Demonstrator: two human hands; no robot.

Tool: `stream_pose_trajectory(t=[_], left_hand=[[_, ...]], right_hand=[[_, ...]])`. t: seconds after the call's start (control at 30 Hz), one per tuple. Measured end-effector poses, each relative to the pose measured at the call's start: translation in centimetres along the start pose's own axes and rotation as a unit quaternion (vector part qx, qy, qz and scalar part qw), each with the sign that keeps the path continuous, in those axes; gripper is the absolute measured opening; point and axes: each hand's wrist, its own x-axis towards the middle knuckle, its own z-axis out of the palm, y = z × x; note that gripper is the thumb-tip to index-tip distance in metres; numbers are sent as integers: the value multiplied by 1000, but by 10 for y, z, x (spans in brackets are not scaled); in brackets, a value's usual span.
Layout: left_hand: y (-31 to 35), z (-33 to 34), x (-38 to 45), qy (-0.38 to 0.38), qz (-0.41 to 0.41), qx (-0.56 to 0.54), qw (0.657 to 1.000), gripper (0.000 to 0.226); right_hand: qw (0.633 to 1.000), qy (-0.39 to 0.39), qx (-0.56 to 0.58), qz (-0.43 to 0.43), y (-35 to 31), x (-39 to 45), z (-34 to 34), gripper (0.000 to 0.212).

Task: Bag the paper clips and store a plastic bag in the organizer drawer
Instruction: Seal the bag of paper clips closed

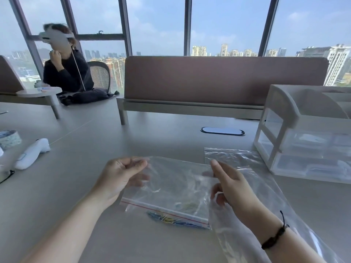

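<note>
Both forearms reach in from the bottom edge, holding a clear zip bag (pixel 171 186) up off the desk (pixel 76 215). Left hand (pixel 121 177) pinches the bag's far left corner, thumb on top, fingers curled underneath and visible through the plastic. Right hand (pixel 228 185) grips the right edge, index finger pointing up, other fingers curled round the film. Red-striped zip edge faces the camera and tilts down, likely so the mouth can be opened over the paper clips (pixel 171 219). Clips sit in a small coloured pile on the desk just below that zip edge; whether any are already inside the bag, cannot tell, blur and glare. Second plastic bag (pixel 237 158) lies flat on the desk behind the right hand, partly under it. Organizer (pixel 303 130) stands at the right, well apart from the clips, drawers look closed. Bagging seems just starting; storing not yet done.
</note>
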Motion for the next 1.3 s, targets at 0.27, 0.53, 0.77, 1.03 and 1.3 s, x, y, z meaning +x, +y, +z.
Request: stream_pose_trajectory(t=[0.27,0.53,0.77,1.03,1.3], left_hand=[[-11,-3,-2,-67,11,33,997,85],[-28,-1,-6,-66,-4,133,989,98],[-15,6,-10,-79,-36,77,993,72],[-12,5,-15,-128,-64,-4,990,56],[-18,7,-10,-85,-2,1,996,83]], right_hand=[[997,21,-46,-58,5,1,4,16],[990,28,-105,-93,3,-1,1,15],[987,-36,-39,-154,-3,-9,4,11],[993,-80,47,-67,-1,-12,7,27],[972,-110,-193,-71,6,-11,3,21]])
